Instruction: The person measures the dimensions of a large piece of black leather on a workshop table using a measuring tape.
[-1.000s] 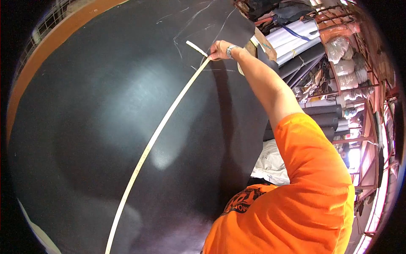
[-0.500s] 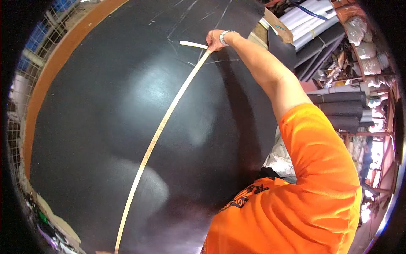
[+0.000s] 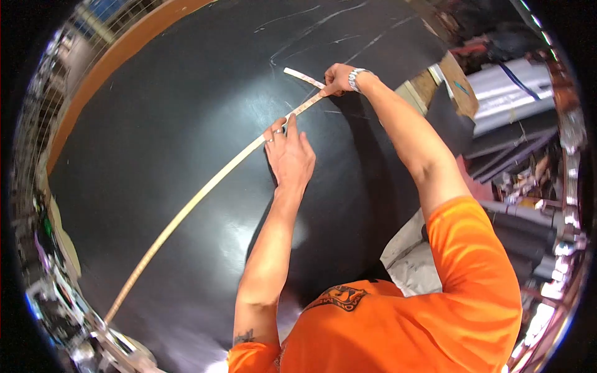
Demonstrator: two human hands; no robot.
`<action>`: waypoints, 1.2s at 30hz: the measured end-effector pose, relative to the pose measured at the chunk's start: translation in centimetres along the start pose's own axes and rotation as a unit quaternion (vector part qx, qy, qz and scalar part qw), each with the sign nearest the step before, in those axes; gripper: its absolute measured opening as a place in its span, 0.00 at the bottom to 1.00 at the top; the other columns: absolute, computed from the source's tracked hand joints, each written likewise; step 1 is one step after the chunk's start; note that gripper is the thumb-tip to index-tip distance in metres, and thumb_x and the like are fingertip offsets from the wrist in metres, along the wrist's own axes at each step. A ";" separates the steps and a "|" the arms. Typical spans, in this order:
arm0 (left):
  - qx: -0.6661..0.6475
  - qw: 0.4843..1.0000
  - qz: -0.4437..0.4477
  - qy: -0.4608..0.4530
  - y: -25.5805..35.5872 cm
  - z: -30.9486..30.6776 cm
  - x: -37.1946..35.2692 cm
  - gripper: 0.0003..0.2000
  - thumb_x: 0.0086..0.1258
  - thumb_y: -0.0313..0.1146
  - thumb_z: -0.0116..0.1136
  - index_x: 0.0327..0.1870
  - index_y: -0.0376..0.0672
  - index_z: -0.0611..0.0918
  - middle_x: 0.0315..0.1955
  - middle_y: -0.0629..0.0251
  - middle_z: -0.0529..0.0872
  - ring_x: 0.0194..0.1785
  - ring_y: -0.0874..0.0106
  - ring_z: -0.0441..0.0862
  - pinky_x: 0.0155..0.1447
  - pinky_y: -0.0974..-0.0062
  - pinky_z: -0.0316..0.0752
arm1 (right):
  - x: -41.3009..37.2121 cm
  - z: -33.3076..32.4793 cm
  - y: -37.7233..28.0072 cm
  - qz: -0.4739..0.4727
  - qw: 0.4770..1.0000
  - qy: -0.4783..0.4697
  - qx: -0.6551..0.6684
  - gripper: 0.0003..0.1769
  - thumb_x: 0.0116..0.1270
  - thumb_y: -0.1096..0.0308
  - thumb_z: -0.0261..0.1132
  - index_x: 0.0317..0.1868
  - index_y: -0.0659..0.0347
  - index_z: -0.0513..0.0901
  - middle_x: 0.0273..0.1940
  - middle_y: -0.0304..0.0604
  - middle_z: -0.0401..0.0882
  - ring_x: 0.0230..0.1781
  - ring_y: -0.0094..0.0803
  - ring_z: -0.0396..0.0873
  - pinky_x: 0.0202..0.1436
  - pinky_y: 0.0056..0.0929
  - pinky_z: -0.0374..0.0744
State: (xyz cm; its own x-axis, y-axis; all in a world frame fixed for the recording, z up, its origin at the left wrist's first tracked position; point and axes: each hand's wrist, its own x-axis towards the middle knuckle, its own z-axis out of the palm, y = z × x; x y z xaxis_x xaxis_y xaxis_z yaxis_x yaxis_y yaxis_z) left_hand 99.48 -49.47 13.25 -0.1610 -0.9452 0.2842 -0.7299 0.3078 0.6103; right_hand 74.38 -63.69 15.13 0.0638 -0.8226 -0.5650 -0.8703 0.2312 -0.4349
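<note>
A long pale tape measure [image 3: 214,180] curves across a black sheet of material [image 3: 155,143], from the lower left to the upper middle. Its far end is pinched in my right hand [image 3: 341,79], with a short free tail sticking out to the left. My left hand [image 3: 290,155], with rings on it, lies on the sheet just nearer to me. Its fingers are spread and their tips touch the tape. White chalk lines [image 3: 323,22] mark the sheet beyond my hands.
A brown edge [image 3: 74,102] borders the sheet on the left, with wire mesh beyond. Rolls of silver and dark material [image 3: 513,90] are stacked at the right. A wooden board [image 3: 457,84] and pale crumpled material [image 3: 410,258] lie along the right side.
My left hand has come up from the bottom edge to the tape beside my right hand. The tape's near end has swung left as the view turned. My right hand keeps its pinch.
</note>
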 end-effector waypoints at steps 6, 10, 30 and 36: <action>0.148 0.988 -0.015 0.037 1.1 4.6 0.0 0.19 0.69 0.37 0.59 0.59 0.42 0.80 0.55 0.62 0.78 0.61 0.58 0.71 0.64 0.57 0.67 | 1.2 0.5 2.1 -0.072 0.996 0.003 0.052 0.19 0.52 0.55 0.80 0.24 0.60 0.81 0.19 0.38 0.80 0.19 0.26 0.75 0.25 0.29 0.71; 0.177 0.983 0.010 0.051 1.5 5.1 0.5 0.18 0.69 0.38 0.59 0.58 0.43 0.81 0.52 0.61 0.80 0.58 0.57 0.72 0.64 0.58 0.67 | 1.3 0.7 2.9 -0.085 0.994 0.067 0.001 0.22 0.49 0.51 0.80 0.28 0.62 0.83 0.23 0.45 0.83 0.25 0.33 0.82 0.31 0.35 0.78; 0.209 0.977 -0.034 -0.012 2.7 3.8 0.2 0.27 0.70 0.53 0.54 0.63 0.44 0.76 0.55 0.62 0.76 0.62 0.62 0.69 0.70 0.59 0.62 | 3.6 -10.1 21.3 -0.202 0.966 0.016 0.161 0.12 0.61 0.68 0.74 0.28 0.61 0.79 0.23 0.31 0.75 0.20 0.19 0.72 0.25 0.23 0.70; 0.205 0.973 -0.091 -0.048 3.0 3.8 0.9 0.24 0.68 0.52 0.57 0.58 0.47 0.80 0.55 0.58 0.79 0.61 0.56 0.71 0.66 0.56 0.64 | 4.3 -13.8 26.5 -0.044 0.861 0.086 0.499 0.20 0.66 0.68 0.66 0.58 0.60 0.80 0.44 0.43 0.84 0.40 0.29 0.81 0.45 0.23 0.80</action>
State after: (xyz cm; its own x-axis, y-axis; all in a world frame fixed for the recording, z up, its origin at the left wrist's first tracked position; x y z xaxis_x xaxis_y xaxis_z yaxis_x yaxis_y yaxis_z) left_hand 94.61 -49.81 12.48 -0.0504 -0.9919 0.1169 -0.9526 0.0829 0.2926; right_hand 44.82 -68.30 10.84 -0.0398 -0.9050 -0.4235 -0.0081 0.4241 -0.9056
